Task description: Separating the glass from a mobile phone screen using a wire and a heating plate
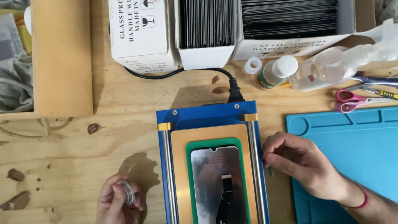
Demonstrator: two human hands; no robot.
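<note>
Fingers of the left hand (118, 203) curl around a small spool of thin wire (126, 191) at the lower edge of a wooden table (83, 141), the spool pinched between thumb and fingertips. The right hand (300, 164), fingers bunched together, rests against the right rail of a blue machine (207, 118), where a screen panel (217, 182) lies in a green frame, well apart from the spool.

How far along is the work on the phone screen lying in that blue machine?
Done: the shiny phone screen panel lies seated in the green mould on the blue plate machine, power cable plugged in. In hand: left hand holds a small clear spool; right hand touches the machine's right edge. Left: nothing yet crosses the panel.
</note>
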